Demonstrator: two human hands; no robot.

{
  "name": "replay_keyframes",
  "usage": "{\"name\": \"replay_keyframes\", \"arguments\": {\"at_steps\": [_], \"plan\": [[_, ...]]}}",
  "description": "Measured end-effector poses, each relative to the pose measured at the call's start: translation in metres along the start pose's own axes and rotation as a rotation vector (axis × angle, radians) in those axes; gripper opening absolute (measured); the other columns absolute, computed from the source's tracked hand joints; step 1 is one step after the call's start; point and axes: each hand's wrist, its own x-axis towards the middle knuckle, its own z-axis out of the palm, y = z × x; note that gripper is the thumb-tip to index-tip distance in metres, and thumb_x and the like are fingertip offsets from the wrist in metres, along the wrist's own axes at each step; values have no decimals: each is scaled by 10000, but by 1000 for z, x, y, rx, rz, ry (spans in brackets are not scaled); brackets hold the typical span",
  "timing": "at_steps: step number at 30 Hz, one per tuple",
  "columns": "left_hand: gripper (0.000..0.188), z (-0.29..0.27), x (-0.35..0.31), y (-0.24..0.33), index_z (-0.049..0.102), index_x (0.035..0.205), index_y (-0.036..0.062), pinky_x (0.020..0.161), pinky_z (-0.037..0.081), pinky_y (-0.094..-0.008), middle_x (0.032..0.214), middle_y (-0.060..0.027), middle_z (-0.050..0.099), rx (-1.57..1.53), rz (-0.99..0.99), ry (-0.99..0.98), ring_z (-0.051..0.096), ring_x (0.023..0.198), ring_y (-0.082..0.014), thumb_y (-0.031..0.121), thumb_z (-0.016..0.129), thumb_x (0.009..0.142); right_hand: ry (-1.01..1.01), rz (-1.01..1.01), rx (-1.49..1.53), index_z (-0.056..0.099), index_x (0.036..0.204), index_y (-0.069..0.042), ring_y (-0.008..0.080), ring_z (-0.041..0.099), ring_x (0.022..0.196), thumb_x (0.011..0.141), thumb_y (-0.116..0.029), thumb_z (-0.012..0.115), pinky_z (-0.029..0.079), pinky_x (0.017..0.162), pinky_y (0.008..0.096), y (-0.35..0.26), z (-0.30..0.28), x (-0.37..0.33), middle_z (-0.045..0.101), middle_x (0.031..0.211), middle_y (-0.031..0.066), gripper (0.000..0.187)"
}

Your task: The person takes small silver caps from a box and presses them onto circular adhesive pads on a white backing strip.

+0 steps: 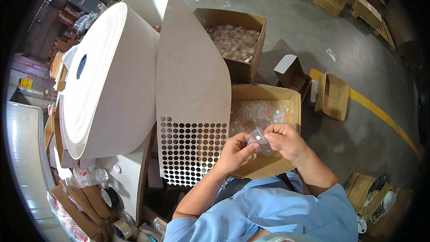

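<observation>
A small clear plastic bag (254,140) with a white round dot on it is held up over an open cardboard box (292,107). My left hand (234,153) grips the bag's left side, its thumb lying along the lower edge. At the bag's right edge, the fingers of my right hand (287,141) are pinched together, and the bag's edge runs into them. More clear bags (257,110) with red stripes and white dots lie loose in the box. Just left of my left hand hangs a white sheet (192,76), its lower end punched with rows of round holes.
The sheet comes off a big white roll (130,80) on a table (127,181) at left. Beyond the near box stands a taller carton (260,49) full of small packets. Small empty cartons (333,96) sit on the floor at right. A plastic bottle (89,177) lies at left.
</observation>
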Motion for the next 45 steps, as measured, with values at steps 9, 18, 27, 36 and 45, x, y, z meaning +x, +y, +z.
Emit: {"name": "replay_keyframes", "arguments": {"at_steps": [9, 18, 27, 36, 45], "plan": [[503, 24, -4, 20, 496, 1151, -6, 870, 438, -334, 1141, -146, 514, 957, 526, 376, 518, 1042, -197, 77, 749, 725, 338, -381, -536, 629, 861, 0, 2, 413, 573, 867, -83, 614, 324, 492, 175, 9, 5, 5, 537, 687, -43, 84], [169, 29, -8, 18, 655, 993, -30, 536, 399, -185, 730, -8, 604, 253, 164, 249, 491, 614, -35, 103, 596, 907, 143, -233, -598, 646, 869, 29, 23, 464, 659, 866, -89, 611, 383, 566, 192, 9, 14, -2, 582, 739, -25, 123], [180, 20, -10, 19, 657, 1001, -41, 722, 493, -228, 853, -62, 668, 288, 141, 172, 602, 776, -94, 97, 577, 916, 76, -213, -538, 661, 882, 37, 33, 475, 660, 871, -133, 616, 399, 578, 204, 10, 7, -1, 594, 730, -11, 176], [186, 28, -9, 22, 654, 1000, -47, 696, 488, -225, 837, -62, 661, 283, 157, 152, 594, 776, -85, 100, 576, 915, 133, -306, -671, 658, 864, 26, 57, 524, 646, 831, -78, 632, 433, 576, 223, 8, 12, -4, 643, 755, 36, 112], [162, 35, -4, 18, 631, 954, -72, 618, 475, -222, 800, -65, 665, 312, 169, 267, 584, 716, -65, 67, 561, 908, 265, -665, -1087, 608, 765, -13, 188, 482, 489, 721, -10, 656, 394, 473, 304, 10, 24, -1, 515, 596, 75, 65]]}}
